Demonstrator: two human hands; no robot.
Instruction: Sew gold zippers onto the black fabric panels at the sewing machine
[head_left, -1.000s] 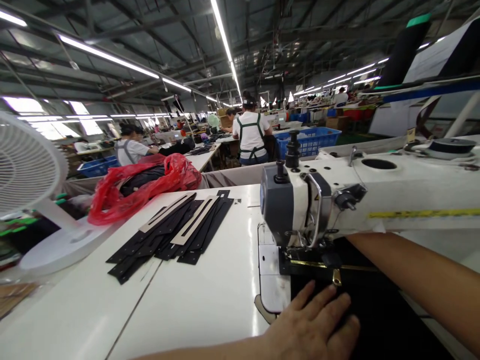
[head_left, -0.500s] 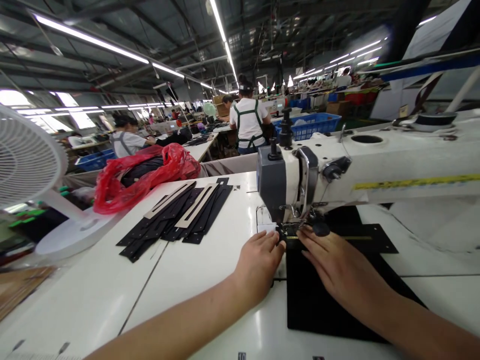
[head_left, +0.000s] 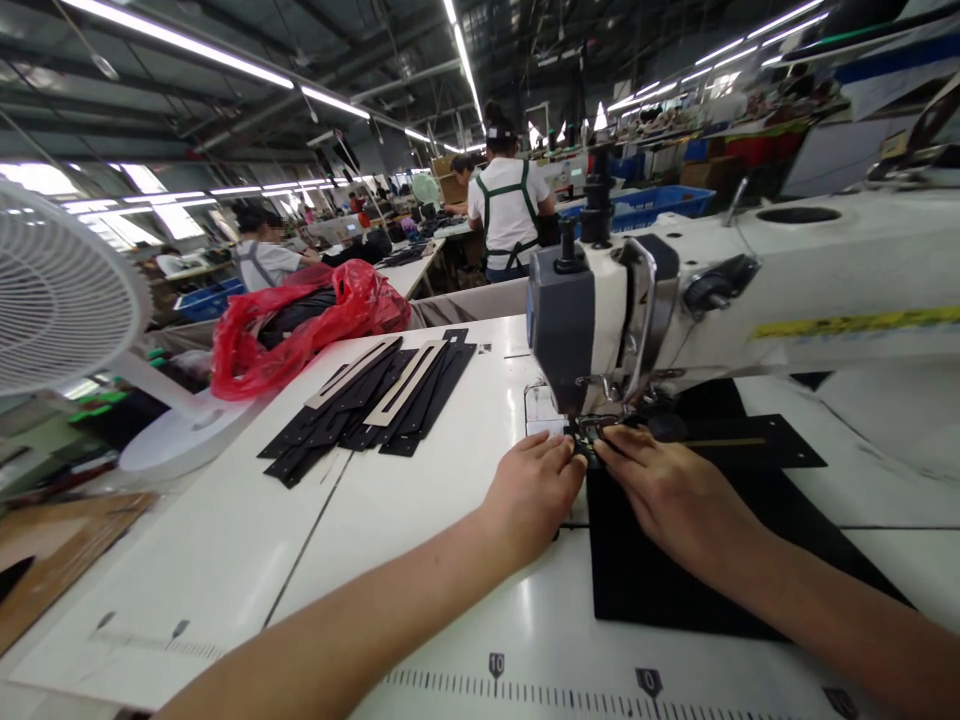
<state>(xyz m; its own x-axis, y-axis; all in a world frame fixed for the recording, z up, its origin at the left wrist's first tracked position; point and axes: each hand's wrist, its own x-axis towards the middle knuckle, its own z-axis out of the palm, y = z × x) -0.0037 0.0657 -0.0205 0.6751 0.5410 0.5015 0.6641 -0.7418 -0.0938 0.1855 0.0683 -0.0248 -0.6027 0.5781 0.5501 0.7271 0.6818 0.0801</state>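
Fingers bent and bunched, my left hand [head_left: 534,490] grips the left end of a black strip at the presser foot [head_left: 591,432] of a sewing machine [head_left: 562,320]. My right hand [head_left: 667,495] lies with fingers stretched over the strip, just right of the foot. Out to the right runs the black strip [head_left: 795,440], with a narrow gold-coloured line along it that looks like zipper teeth. Under it is a larger black panel [head_left: 645,575], lying on the white table. The machine and my fingers hide the needle point.
On the left of the table lies a pile of black strips [head_left: 322,430] with beige slotted frames [head_left: 405,385] on top. Behind them is a red plastic bag [head_left: 292,320] with dark material. A white fan [head_left: 67,300] stands far left. Co-workers [head_left: 510,200] sit beyond.
My view has tilted down, so a ruler scale along the table's front edge shows more. My fingertips are closer together, and the gold line between the hands is now covered.
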